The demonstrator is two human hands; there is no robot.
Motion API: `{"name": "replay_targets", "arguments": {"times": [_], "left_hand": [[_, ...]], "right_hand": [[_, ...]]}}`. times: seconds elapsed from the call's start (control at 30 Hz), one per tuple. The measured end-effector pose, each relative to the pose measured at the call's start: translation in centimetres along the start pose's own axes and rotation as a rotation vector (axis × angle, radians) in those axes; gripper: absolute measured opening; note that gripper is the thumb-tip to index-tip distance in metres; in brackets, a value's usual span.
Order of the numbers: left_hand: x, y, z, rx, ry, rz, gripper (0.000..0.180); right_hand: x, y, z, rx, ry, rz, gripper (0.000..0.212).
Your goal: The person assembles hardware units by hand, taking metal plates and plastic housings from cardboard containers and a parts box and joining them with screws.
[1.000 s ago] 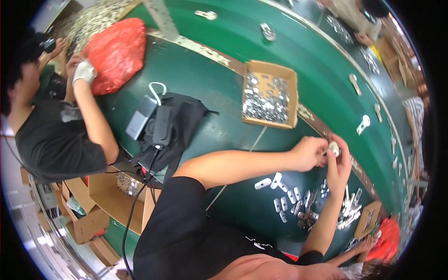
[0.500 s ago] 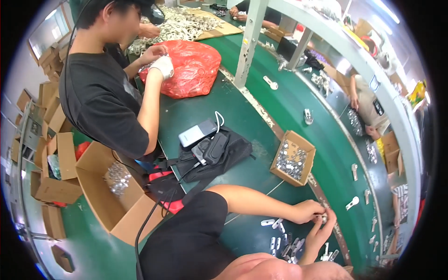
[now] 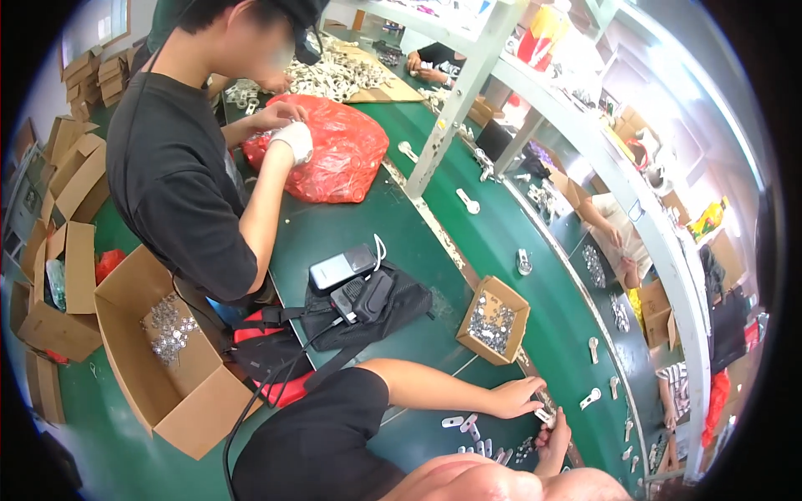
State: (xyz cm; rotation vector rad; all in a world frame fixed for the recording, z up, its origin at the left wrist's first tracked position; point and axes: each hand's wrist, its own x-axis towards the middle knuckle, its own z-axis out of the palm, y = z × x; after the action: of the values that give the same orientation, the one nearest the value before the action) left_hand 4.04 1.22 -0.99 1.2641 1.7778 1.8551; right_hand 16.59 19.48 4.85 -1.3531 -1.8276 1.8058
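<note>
Close together over the table edge by the belt, both my hands are at a small silver-white part [image 3: 545, 416] with an elongated end. The fingers of my left hand [image 3: 516, 397] pinch it from above. My right hand [image 3: 555, 436] has its fingers curled round its lower end. The finger contacts are small and partly hidden. Beside my hands on the green table lie several flat, oblong metal pieces [image 3: 470, 427] and a scatter of tiny silver parts [image 3: 525, 449].
A small cardboard box [image 3: 494, 321] of metal bits stands beyond my hands. Silver-white pieces ride the green conveyor belt [image 3: 551, 321]. On the table are a power bank [image 3: 332, 271], a black pouch [image 3: 368, 313] and a red bag [image 3: 330, 150]. A co-worker [image 3: 180, 167] stands at left near a large carton [image 3: 192, 409].
My view has shifted, so the scene sits lower and further left. My hands have moved slightly apart, and the silver-white part between them now shows more clearly.
</note>
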Motion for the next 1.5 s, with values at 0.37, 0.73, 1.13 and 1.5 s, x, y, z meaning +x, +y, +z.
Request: {"name": "replay_targets", "arguments": {"times": [0.37,0.73,1.13,1.5], "left_hand": [[-0.2,0.4,0.0,0.083,-0.043,0.013,0.04],[-0.4,1.2,0.0,0.118,-0.046,0.023,0.042],[-0.2,0.3,-0.2,0.274,0.073,0.153,0.036],[-0.2,0.8,0.2,0.144,-0.014,0.058,0.06]], "right_hand": [[6.1,-4.9,3.0,0.28,-0.244,-0.197,0.079],[18.3,-1.9,-7.9,-1.012,0.893,-0.905,0.072],[19.0,-1.5,-7.0,-1.161,0.5,-0.745,0.036],[-0.4,-0.3,-2.0,-0.487,0.151,-0.903,0.024]]}}
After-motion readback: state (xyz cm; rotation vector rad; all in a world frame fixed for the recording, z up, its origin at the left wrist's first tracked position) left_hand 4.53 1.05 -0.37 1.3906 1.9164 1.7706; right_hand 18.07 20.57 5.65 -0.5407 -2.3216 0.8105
